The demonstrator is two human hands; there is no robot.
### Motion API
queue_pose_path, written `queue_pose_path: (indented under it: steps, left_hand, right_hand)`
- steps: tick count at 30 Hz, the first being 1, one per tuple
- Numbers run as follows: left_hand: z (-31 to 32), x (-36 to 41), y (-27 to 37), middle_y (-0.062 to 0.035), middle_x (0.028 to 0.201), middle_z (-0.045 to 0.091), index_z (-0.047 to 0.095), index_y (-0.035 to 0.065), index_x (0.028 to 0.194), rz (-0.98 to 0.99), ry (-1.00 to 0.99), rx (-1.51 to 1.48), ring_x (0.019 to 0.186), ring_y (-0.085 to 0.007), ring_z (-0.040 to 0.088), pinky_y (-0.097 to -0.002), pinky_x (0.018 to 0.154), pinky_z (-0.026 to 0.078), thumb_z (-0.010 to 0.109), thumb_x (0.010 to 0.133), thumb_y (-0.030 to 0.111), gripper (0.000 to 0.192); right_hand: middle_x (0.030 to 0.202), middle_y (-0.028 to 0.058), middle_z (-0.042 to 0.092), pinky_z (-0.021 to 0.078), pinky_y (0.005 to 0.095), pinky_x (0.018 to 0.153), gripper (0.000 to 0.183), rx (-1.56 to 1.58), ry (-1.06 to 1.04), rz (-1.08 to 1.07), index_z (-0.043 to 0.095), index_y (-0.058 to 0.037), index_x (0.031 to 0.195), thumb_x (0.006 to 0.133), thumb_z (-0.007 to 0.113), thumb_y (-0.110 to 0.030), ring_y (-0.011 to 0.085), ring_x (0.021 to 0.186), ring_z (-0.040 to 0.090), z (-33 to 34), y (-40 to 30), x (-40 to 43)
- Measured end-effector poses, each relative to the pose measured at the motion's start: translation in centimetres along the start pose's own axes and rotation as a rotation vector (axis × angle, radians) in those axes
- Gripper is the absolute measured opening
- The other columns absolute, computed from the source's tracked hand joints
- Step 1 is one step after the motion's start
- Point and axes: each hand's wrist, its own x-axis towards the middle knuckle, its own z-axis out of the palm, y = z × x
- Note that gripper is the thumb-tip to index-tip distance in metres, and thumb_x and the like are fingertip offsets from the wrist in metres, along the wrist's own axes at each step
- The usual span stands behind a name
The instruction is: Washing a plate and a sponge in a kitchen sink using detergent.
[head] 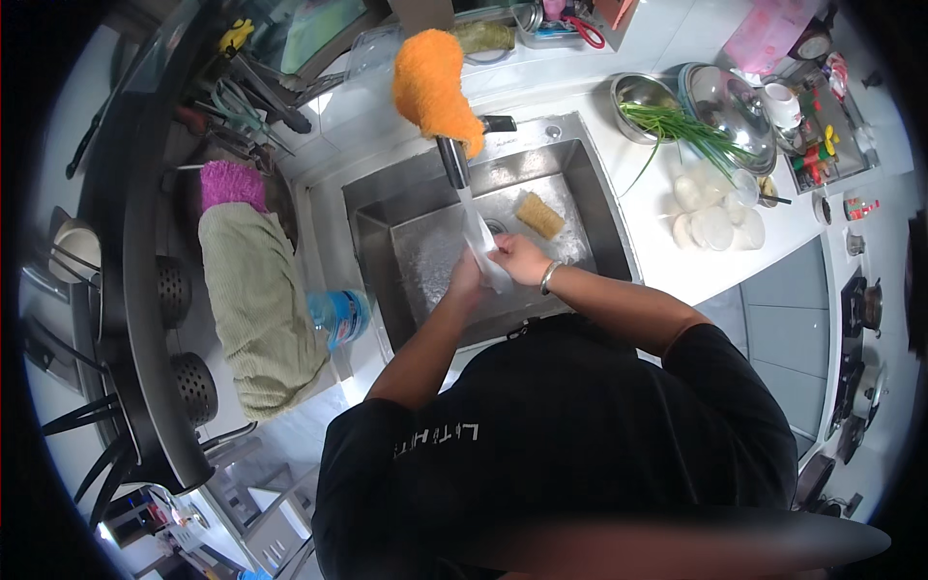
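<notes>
Both hands are over a stainless steel sink (420, 239), under a running faucet (454, 163). A thin whitish object (497, 274), blurred by the water, is held between them; its exact kind cannot be told. My left hand (467, 277) grips its left side, partly hidden behind it. My right hand (523, 258) pinches its right edge with bent fingers. The water stream (467, 206) runs down onto the object and merges with its white shape. A tan sponge (540, 215) lies on the sink floor beyond my right hand, beside the partly covered drain (496, 225).
An orange cloth (431, 83) covers the faucet's top. Right of the sink are a steel bowl (638, 90), green scallions (674, 129) and several translucent cups (714, 226). A blue-labelled bottle (346, 317) and a draped green cloth (254, 304) stand left. A dark rack (145, 290) rises farther left.
</notes>
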Motion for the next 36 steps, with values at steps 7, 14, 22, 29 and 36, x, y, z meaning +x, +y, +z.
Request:
queue_pose_path:
  steps: [7, 14, 22, 29, 36]
  left_hand:
    - [-0.3, -0.9, 2.4, -0.0192, 0.105, 0.055, 0.045, 0.0033, 0.119, 0.006, 0.222, 0.257, 0.086, -0.0343, 0.061, -0.0465, 0.060, 0.052, 0.026, 0.088, 0.059, 0.066]
    - [-3.4, 1.8, -2.0, -0.0173, 0.099, 0.059, 0.049, 0.0035, 0.113, -0.203, 0.085, 0.076, 0.085, -0.0317, 0.060, -0.0518, 0.067, 0.051, 0.038, 0.090, 0.031, 0.037]
    - [-4.7, 0.0, -4.2, -0.0100, 0.105, 0.059, 0.051, 0.0061, 0.113, -0.120, 0.186, -0.180, 0.095, -0.0238, 0.059, -0.0430, 0.078, 0.052, 0.050, 0.088, 0.025, 0.031]
    - [-3.8, -0.3, -3.2, -0.0087, 0.106, 0.060, 0.049, 0.0056, 0.115, -0.098, 0.189, -0.101, 0.092, -0.0237, 0.061, -0.0402, 0.076, 0.052, 0.054, 0.087, 0.025, 0.034]
    - [-2.5, 1.3, -2.8, -0.0092, 0.098, 0.062, 0.049, 0.0087, 0.114, -0.109, 0.258, 0.092, 0.087, -0.0270, 0.062, -0.0490, 0.065, 0.053, 0.051, 0.084, 0.021, 0.032]
  right_hand:
    - [0.084, 0.0205, 0.061, 0.0451, 0.0460, 0.072, 0.018, -0.492, -0.049, -0.066, 0.060, -0.0041, 0.085, 0.079, 0.052, -0.020, 0.0376, 0.082, 0.059, 1.8, -2.9, -0.4]
    - [0.082, 0.0116, 0.064, 0.0497, 0.0336, 0.073, 0.020, 0.279, -0.110, 0.106, 0.060, -0.0025, 0.094, 0.081, 0.060, -0.018, 0.0218, 0.075, 0.061, 2.1, 1.2, -0.5]
    - [0.088, 0.0107, 0.059, 0.0507, 0.0341, 0.073, 0.017, 0.964, -0.165, 0.445, 0.052, -0.0002, 0.096, 0.087, 0.043, -0.011, 0.0217, 0.079, 0.058, 0.5, -2.0, 2.0]
    - [0.075, 0.0066, 0.056, 0.0481, 0.0320, 0.062, 0.013, 1.138, -0.221, 0.517, 0.052, -0.0058, 0.086, 0.089, 0.045, -0.016, 0.0209, 0.068, 0.056, 1.1, -3.4, 3.5]
    - [0.064, 0.0017, 0.050, 0.0436, 0.0311, 0.064, 0.029, 1.021, -0.061, 0.435, 0.054, -0.0107, 0.076, 0.084, 0.059, -0.038, 0.0171, 0.061, 0.052, 1.8, -2.7, 4.2]
